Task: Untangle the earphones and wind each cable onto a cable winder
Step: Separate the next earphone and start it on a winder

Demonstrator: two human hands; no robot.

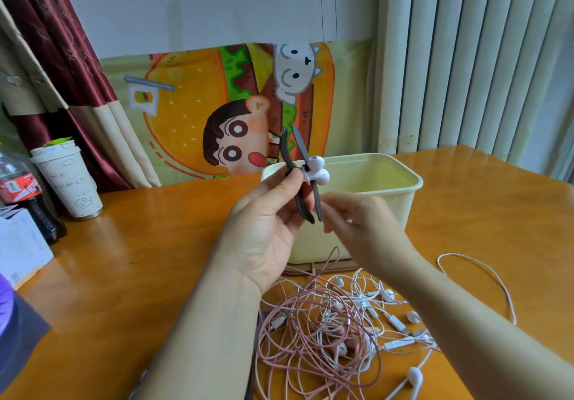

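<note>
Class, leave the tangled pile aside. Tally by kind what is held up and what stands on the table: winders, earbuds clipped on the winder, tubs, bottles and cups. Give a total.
Grey cable winder: 1
White earbuds on the winder: 2
Cream tub: 1
Cola bottle: 1
Paper cup: 1
Total: 6
</note>
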